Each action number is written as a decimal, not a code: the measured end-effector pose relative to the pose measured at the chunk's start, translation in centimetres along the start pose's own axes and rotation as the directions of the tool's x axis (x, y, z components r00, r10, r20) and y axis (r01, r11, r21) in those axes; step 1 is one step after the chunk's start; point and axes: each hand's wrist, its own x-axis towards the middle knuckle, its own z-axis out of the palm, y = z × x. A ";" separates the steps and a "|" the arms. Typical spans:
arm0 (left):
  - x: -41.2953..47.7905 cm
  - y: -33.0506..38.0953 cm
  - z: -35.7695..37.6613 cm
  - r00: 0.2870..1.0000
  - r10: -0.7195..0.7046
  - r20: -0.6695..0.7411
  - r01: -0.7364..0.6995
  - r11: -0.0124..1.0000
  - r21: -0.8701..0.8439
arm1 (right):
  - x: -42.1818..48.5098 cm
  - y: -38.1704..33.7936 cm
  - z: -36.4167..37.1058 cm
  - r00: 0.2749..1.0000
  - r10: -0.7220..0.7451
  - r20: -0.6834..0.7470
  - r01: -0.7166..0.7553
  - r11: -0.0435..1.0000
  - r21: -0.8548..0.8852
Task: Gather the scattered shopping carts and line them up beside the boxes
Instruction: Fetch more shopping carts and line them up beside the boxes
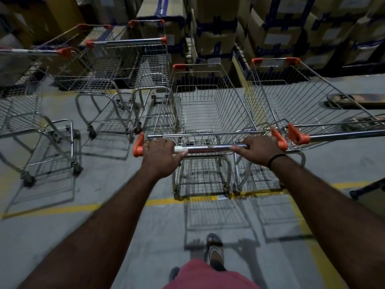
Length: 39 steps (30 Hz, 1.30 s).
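From the head camera, both bare arms reach toward 12 o'clock and meet on one shopping cart [208, 105] in the middle of the frame. The left hand [160, 155] wraps over the handle bar [210, 148] at its 9 o'clock end, just beside the orange end cap [138, 146]. Its fingers curl over the top and the thumb lies along the bar. The right hand [257, 150] grips the same bar at its 3 o'clock end, fingers curled round it, with a dark wristband [276, 159] behind it. The cart's wire basket stretches away from the hands toward 12 o'clock, its far rim close to the stacked boxes [214, 38] that fill the top of the view.

At 2 o'clock a second cart [302, 97] stands side by side with the held one, nose toward the boxes. Their orange handle ends sit just beside each other, and whether they touch cannot be told. At 11 o'clock two more carts stand close together, a nearer cart [145, 65] and a farther cart [87, 65], turned at angles to the held one. At 9 o'clock a blurred fifth cart [18, 105] stands well apart from the hands.

A yellow floor line [62, 209] crosses the grey floor under the held cart's rear wheels. At 6 o'clock are red shorts [208, 276] and a sandalled foot [215, 247].
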 end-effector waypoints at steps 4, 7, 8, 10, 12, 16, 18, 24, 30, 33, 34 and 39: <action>-0.1 0.1 0.0 1.000 -0.003 0.010 0.003 1.000 0.001 | 0.0 0.2 -0.1 1.000 -0.013 0.005 0.013 1.000 -0.010; -0.3 0.4 0.1 1.000 -0.004 0.019 0.003 1.000 0.016 | -0.1 0.4 0.0 1.000 -0.015 0.007 0.015 1.000 -0.008; -0.4 0.4 0.2 1.000 -0.003 0.014 0.003 1.000 0.016 | -0.1 0.4 0.0 1.000 -0.015 0.008 0.015 1.000 -0.008; -0.7 0.6 0.2 1.000 -0.006 0.006 0.005 1.000 0.007 | -0.1 0.6 0.1 1.000 -0.012 0.009 0.012 1.000 -0.002; -1.0 0.7 0.1 1.000 -0.011 0.011 0.011 1.000 0.001 | -0.2 0.7 0.1 1.000 -0.006 0.007 0.006 1.000 0.018; -1.6 1.0 0.0 1.000 -0.008 0.009 0.008 1.000 0.024 | -0.5 0.8 0.2 1.000 0.005 0.019 -0.006 1.000 0.016; -1.8 1.0 -0.1 1.000 -0.009 0.011 0.008 1.000 0.029 | -0.6 0.7 0.1 1.000 0.002 0.021 -0.003 1.000 0.022; -2.5 1.1 0.0 1.000 0.002 0.003 -0.003 0.999 0.042 | -1.3 0.7 -0.1 0.999 -0.014 0.035 0.013 1.000 0.013; -3.0 1.5 0.1 0.999 0.000 0.036 -0.002 0.999 0.047 | -1.6 0.9 -0.3 0.999 -0.016 0.049 0.015 0.999 0.030; -3.1 1.6 0.2 0.999 -0.003 0.043 0.001 0.999 0.038 | -1.6 0.9 -0.2 0.998 -0.006 0.058 0.003 0.999 0.044; -3.2 1.6 0.2 0.999 -0.003 0.043 0.002 0.999 0.033 | -1.7 0.9 -0.2 0.998 -0.005 0.060 0.002 0.999 0.048; -3.4 1.7 -0.1 0.998 -0.010 0.059 0.009 1.000 0.013 | -1.8 0.8 -0.3 0.998 -0.012 0.065 0.007 0.997 0.072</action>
